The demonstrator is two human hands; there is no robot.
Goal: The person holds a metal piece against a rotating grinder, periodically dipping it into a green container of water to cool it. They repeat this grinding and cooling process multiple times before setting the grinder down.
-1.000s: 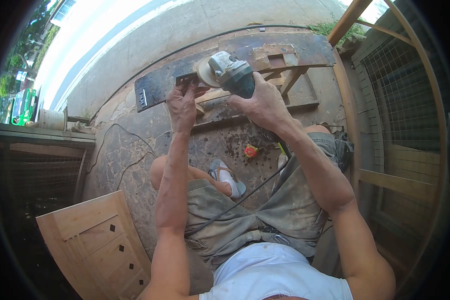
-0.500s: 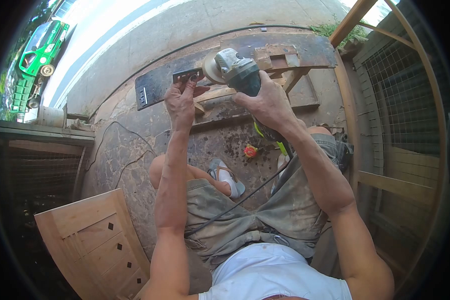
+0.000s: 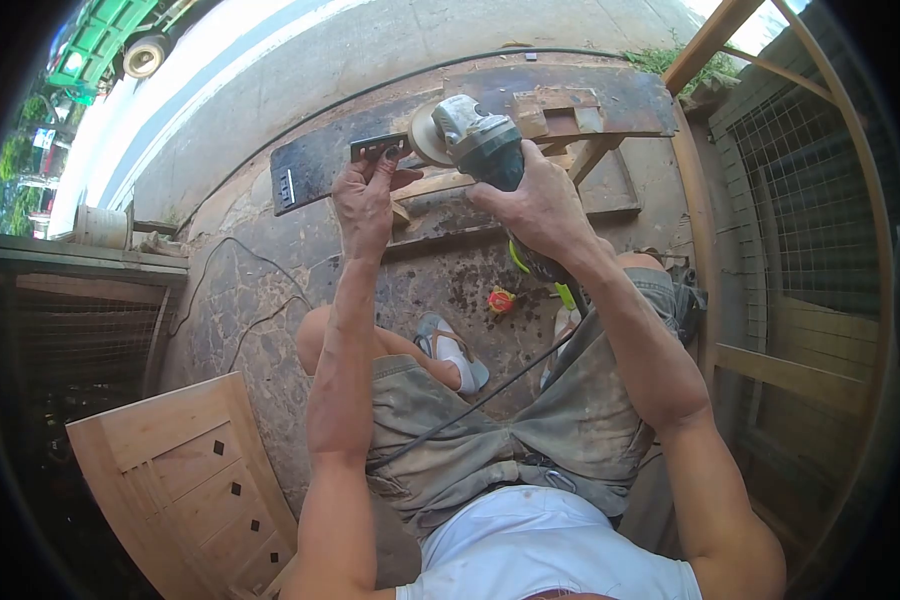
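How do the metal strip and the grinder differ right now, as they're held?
The metal strip is small, flat and dark, pinched in the left hand; the grinder is bulky, green-grey, wrapped by the right hand. The grinder trails a cord; the metal strip has none. Both are held up off the ground, the disc beside the strip's end.

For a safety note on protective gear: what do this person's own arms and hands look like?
Both arms are bare to the shoulder. The left hand and right hand wear no gloves, and no watch or band shows at either wrist. A short sleeve of the white T-shirt edges the right shoulder.
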